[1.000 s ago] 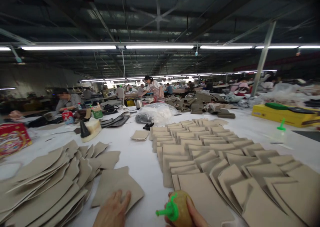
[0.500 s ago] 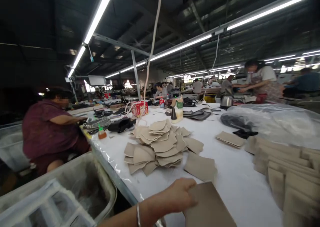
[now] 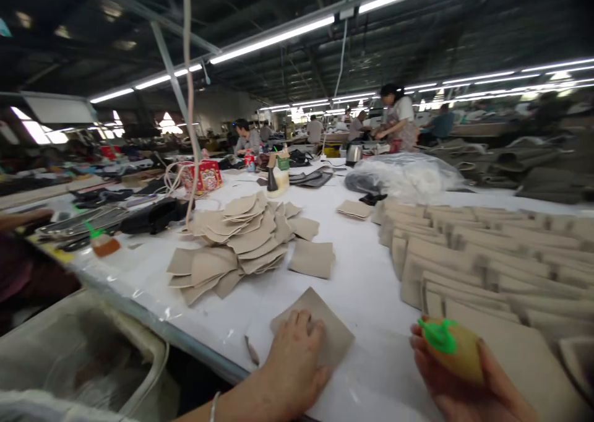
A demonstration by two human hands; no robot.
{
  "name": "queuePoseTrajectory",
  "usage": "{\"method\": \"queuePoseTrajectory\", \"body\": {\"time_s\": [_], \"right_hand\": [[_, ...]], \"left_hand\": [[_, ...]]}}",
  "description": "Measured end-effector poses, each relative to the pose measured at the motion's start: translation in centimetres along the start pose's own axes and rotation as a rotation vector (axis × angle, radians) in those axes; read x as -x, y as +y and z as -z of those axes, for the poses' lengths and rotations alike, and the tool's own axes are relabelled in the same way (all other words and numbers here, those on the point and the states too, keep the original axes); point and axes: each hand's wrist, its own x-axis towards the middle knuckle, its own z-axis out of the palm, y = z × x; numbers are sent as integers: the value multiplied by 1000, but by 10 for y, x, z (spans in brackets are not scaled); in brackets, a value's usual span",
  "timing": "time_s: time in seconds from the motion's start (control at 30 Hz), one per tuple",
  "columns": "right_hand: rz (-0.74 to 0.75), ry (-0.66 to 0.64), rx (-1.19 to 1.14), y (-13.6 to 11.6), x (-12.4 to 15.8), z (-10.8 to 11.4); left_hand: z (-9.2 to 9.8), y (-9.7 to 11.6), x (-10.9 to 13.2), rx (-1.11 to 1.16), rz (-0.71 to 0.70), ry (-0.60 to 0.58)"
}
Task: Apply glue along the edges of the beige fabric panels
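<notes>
My left hand (image 3: 297, 357) lies palm down on a taupe, leather-like piece (image 3: 335, 329) at the front of the white table, its fingers slightly bent on the surface, not wrapped around it. In my right hand (image 3: 445, 388), at the lower right, is a squeeze bottle (image 3: 464, 354) with a bright green nozzle cap and yellowish contents. The bottle is tilted, with my fingers around it. Beyond my left hand, a loose pile of similar pieces (image 3: 245, 239) covers the middle of the table, with a single piece (image 3: 312, 259) beside it.
Overlapping rows of taupe pieces (image 3: 482, 255) fill the right side. A plastic-wrapped bundle (image 3: 408, 177), a kettle (image 3: 354, 155) and a red box (image 3: 202, 177) stand farther back. A second green-capped bottle (image 3: 104, 244) is at left, above a bin (image 3: 153, 372). Co-workers are around.
The view has turned right. The piece in my left hand now lies on the table under that hand. My right hand has come into view holding the green-capped bottle.
</notes>
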Motion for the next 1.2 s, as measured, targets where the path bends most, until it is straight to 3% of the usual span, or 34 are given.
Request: {"method": "queuePoseTrajectory", "body": {"time_s": [0.07, 0.27, 0.43, 0.53, 0.73, 1.0, 1.2], "right_hand": [[-26, 80, -98, 1, 7, -9], [-14, 3, -183, 2, 10, -20], [0, -58, -179, 3, 11, -14], [34, -93, -161, 5, 12, -15], [106, -149, -76, 9, 13, -18], [159, -224, -5, 13, 23, -24], [171, -238, 4, 14, 19, -23]], "left_hand": [[-1, 1, -2, -30, 12, -35], [4, 11, -13, -66, -18, -116], [11, 10, -20, -152, -199, -131], [13, 2, -25, -67, -268, -115], [4, 3, -35, -94, -43, 13], [7, 16, -42, -184, -24, -113], [-6, 26, -62, -353, 65, -143]]}}
